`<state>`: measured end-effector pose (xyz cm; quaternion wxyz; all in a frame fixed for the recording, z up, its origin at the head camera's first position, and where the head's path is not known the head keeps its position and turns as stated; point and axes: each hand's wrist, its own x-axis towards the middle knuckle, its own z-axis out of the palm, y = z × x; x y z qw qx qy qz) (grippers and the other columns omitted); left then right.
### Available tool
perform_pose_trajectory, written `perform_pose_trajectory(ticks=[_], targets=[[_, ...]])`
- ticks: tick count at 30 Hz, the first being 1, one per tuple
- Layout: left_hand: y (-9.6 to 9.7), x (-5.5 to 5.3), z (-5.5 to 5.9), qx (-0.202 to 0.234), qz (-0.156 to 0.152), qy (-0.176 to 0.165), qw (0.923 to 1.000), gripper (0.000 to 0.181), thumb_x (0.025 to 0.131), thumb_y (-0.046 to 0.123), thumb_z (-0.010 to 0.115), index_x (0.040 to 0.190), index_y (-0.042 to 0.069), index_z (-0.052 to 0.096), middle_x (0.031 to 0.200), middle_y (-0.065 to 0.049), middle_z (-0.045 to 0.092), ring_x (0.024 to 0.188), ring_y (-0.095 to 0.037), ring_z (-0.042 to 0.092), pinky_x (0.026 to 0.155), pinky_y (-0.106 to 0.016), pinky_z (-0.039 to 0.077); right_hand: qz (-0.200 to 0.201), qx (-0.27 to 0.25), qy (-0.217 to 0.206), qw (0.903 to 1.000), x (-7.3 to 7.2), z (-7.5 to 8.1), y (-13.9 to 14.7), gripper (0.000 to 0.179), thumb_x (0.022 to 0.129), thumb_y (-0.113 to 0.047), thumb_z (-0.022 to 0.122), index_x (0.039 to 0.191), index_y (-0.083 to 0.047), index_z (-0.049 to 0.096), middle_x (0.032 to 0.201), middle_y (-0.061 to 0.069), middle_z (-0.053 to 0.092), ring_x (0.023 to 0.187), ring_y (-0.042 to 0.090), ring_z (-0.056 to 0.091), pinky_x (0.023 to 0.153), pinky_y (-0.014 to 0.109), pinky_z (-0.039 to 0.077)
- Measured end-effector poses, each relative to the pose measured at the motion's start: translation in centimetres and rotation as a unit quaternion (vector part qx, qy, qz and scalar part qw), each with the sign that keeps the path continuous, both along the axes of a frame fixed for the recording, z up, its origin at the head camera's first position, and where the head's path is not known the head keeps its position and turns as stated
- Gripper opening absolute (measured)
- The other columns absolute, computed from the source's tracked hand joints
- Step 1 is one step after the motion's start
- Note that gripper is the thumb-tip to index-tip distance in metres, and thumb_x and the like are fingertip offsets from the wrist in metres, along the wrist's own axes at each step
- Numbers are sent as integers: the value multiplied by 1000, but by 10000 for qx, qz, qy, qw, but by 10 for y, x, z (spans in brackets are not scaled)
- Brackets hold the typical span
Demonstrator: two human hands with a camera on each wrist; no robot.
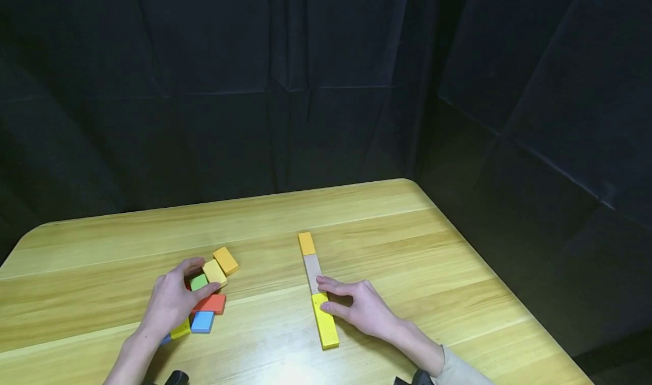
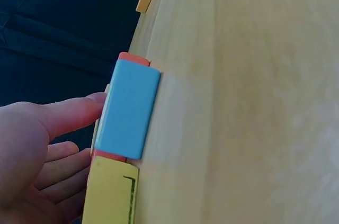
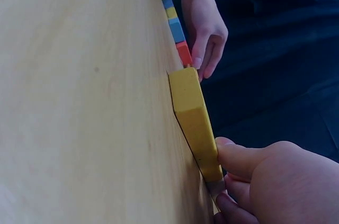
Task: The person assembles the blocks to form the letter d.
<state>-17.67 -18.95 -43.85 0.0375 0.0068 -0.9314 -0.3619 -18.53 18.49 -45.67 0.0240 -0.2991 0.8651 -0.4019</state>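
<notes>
On the left side of the table, my left hand [image 1: 175, 297] holds a pale yellow block [image 1: 214, 272] between the thumb and fingers. The block is in a group with a green block [image 1: 198, 282], a red block [image 1: 211, 303], a light blue block [image 1: 202, 321] and an orange block [image 1: 226, 260]. My right hand [image 1: 364, 308] touches a row of blocks near the middle. Its thumb rests on the bright yellow block [image 1: 325, 323], and its fingertips reach the plain wood block [image 1: 312, 269]. A small orange block [image 1: 306, 243] forms the far end of this row.
A yellow block [image 1: 180, 329] and a dark blue block [image 1: 166, 338] lie partly under the left forearm. The wooden table [image 1: 265, 232] has rounded far corners. Dark curtains [image 1: 229, 147] hang behind it and along its right side.
</notes>
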Motion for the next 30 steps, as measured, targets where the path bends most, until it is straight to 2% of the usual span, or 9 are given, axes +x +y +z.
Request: perform_pose_trajectory(ticks=[7,18,25,30], targets=[[0,1,2,41,3,65,10000,70,85,30,81,139,-3,51,132,-24,63,117,-40,61,95,-55,51,40,-8,113,9999,1,0,0,40,92,-31,72,126,-9,69,141,-5,58,131,19,54,109,46,44],[-2,1,4,105,-32,173,9998,70,84,31,81,139,-2,52,131,-23,63,116,-39,63,94,-53,53,-18,-1,2,10000,0,0,0,43,92,-33,72,128,-10,68,141,-6,58,131,17,53,110,46,43],[-2,2,6,201,-35,186,9996,70,85,32,80,140,0,52,136,-24,60,123,-42,58,98,-55,51,-37,1,-43,10000,0,0,0,43,92,-33,72,128,-11,68,142,-7,58,132,16,52,111,46,42],[1,3,8,298,-57,278,9992,69,85,30,81,140,1,53,135,-24,61,122,-41,59,96,-53,53,-39,3,-30,10000,0,0,0,42,92,-33,72,128,-11,68,142,-8,57,131,15,52,111,45,43]])
